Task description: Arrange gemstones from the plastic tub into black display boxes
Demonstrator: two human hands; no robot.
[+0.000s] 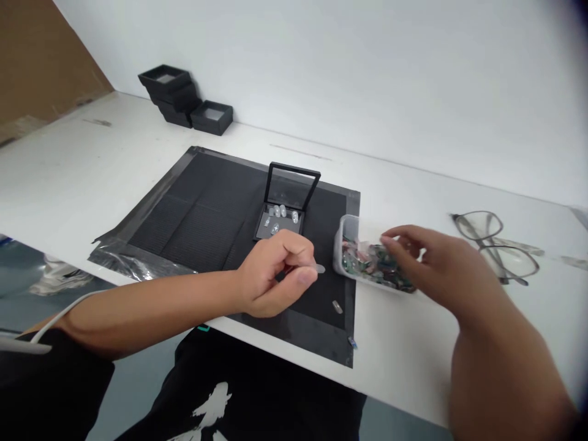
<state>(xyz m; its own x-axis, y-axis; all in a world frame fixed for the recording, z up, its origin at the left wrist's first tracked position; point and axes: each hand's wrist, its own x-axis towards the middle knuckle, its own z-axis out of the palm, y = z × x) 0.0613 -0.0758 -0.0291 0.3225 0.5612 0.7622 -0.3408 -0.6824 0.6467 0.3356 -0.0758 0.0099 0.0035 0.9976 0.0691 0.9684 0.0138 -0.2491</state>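
My left hand (282, 275) pinches a false nail (320, 269), small and whitish, between thumb and curled forefinger above a black mat. Just beyond it an open black display case (260, 229) with a clear window lid stands on the mat, and several clear or glittery false nails (280, 211) lie inside. Over the right part of a clear plastic tub (339, 254) is my right hand (434, 263), its thumb and forefinger tips close together. Anything between those tips cannot be made out. Small crinkled packets (372, 263) in green, pink and clear fill the tub.
The black mat (206, 202) is taped to the white table (404, 343). A small clear piece (337, 306) lies near its right side. Glasses (498, 245) rest at the right. Several black cases (174, 98) are stacked by the back wall, with another case (212, 116) beside them.
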